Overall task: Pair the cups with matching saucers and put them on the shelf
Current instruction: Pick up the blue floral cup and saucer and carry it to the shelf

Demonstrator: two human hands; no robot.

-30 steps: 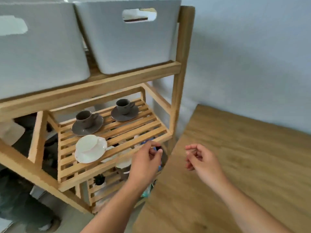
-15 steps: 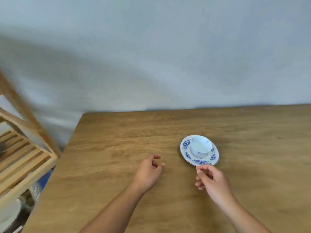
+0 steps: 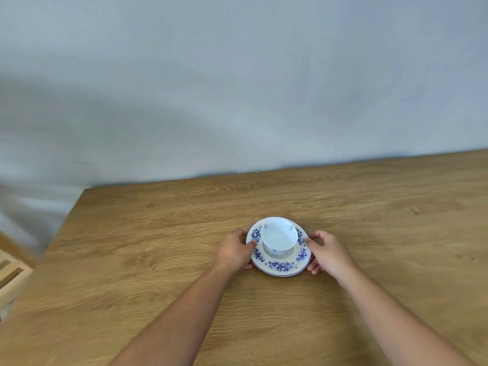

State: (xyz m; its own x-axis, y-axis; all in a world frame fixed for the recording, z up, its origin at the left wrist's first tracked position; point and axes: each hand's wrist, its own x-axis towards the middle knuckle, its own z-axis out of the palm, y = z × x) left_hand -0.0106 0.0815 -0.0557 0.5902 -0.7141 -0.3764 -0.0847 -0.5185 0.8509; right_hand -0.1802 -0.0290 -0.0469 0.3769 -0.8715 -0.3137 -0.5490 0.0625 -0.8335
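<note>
White porcelain saucer with blue floral rim (image 3: 280,264) sits on light oak-grain wooden table (image 3: 158,260), well back from the table's near edge. Small white handleless cup with faint blue motifs (image 3: 278,240) stands upright at saucer's centre. Left hand (image 3: 235,250) grips saucer's left edge, right hand (image 3: 327,253) its right edge, thumbs on the rim. Pale wooden slatted shelf (image 3: 10,276), blurred, just left of the table.

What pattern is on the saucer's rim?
Blue flower clusters on white, with a thin dark edge line, on the saucer; clearest in the head view.
</note>
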